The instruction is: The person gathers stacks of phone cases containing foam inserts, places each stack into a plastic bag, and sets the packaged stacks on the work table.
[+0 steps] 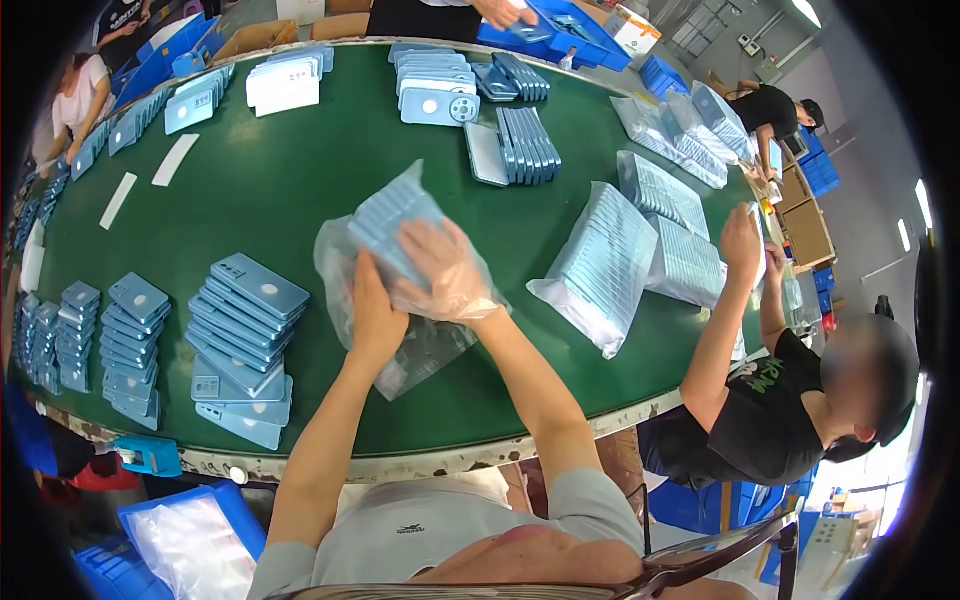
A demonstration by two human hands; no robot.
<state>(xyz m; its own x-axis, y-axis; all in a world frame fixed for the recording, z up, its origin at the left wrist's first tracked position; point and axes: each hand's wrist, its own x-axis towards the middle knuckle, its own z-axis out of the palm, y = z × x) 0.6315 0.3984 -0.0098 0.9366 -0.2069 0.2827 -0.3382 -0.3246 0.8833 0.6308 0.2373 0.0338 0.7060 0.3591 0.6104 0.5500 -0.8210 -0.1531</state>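
Observation:
A clear plastic bag [335,250] with a stack of light blue phone-case-like pieces [392,215] inside lies above the green table, its loose end hanging toward me. My left hand [377,310] is at the stack's near left side, fingers together against the bag. Spread over the stack's right side, my right hand [442,270] is partly covered by the clear film and slightly blurred. To the left stands a tall fanned pile of blue pieces [245,310]. On the right rests a filled clear bag [600,265] of similar pieces.
The green table [300,160] carries more stacks on the left, rows [430,85] at the far side and bagged bundles [665,190] on the right. A co-worker in black [770,420] is at the right edge. A blue crate [190,530] stands below left.

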